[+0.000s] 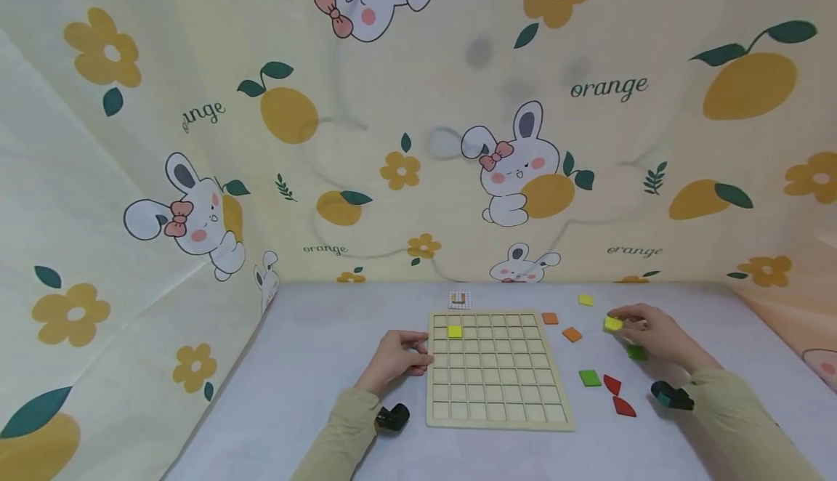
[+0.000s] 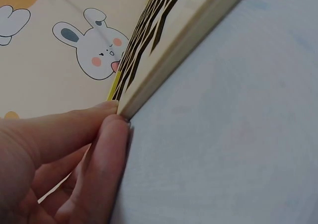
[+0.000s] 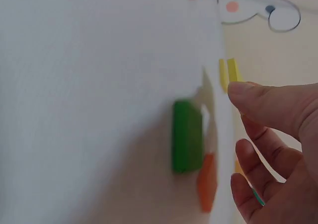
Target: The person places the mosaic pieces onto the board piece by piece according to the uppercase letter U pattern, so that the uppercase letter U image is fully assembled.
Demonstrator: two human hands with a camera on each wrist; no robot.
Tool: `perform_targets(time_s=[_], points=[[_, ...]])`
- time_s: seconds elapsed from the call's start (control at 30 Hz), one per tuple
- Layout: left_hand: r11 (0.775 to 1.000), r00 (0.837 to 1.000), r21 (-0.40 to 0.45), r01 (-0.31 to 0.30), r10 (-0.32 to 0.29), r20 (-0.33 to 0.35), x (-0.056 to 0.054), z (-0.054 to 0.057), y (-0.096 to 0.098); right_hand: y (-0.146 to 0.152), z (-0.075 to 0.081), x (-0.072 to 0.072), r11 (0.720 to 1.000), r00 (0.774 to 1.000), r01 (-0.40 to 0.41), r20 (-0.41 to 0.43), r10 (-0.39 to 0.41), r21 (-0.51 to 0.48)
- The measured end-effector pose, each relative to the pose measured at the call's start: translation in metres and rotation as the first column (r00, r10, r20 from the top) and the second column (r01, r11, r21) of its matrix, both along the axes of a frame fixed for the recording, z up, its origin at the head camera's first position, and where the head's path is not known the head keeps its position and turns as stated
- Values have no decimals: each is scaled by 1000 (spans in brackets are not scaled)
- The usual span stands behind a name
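Note:
My left hand (image 1: 397,354) holds the left edge of a pale wooden grid board (image 1: 484,412), with thumb and finger meeting at that edge in the left wrist view. One yellow square tile (image 1: 455,332) sits in the board's upper left. To the right of the board, my right hand (image 1: 650,336) pinches a second yellow tile (image 3: 233,70) between thumb and fingertips, over the table. Beneath that hand, a green tile (image 1: 636,352) is partly covered. Another yellow tile (image 1: 585,300) lies just beyond it.
Right of the board lie two orange tiles (image 1: 572,334), a green tile (image 1: 590,378) and two red curved pieces (image 1: 624,407). A small pattern card (image 1: 460,300) lies behind the board. A printed cloth (image 1: 418,103) hangs at the back.

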State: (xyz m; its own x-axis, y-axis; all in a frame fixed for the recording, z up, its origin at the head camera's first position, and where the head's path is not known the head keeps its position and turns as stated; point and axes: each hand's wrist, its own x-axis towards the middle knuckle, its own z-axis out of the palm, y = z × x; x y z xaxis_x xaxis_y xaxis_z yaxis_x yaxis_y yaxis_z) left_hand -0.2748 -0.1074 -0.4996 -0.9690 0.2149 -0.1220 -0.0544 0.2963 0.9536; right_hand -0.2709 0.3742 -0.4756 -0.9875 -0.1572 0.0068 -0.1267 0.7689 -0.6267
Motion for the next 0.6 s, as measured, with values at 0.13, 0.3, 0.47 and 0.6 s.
perform_targets(time_s=[0.13,0.3,0.47,0.6], points=[[1000,1000,4,-6,6,3,1,1,-1,-16,11,-1,1000,999,-24,-49,23,-18],[1000,1000,-3,-10,10,5,0,0,-2,-41,22,-7,997,988,-79,-135,76,-21],[1000,1000,-2,-8,8,2,-2,-2,-1,-67,28,-13,991,986,-116,-131,106,-68],[1000,1000,0,-6,6,-1,-2,-2,-1,-91,32,-15,984,984,-143,-121,131,-101]])
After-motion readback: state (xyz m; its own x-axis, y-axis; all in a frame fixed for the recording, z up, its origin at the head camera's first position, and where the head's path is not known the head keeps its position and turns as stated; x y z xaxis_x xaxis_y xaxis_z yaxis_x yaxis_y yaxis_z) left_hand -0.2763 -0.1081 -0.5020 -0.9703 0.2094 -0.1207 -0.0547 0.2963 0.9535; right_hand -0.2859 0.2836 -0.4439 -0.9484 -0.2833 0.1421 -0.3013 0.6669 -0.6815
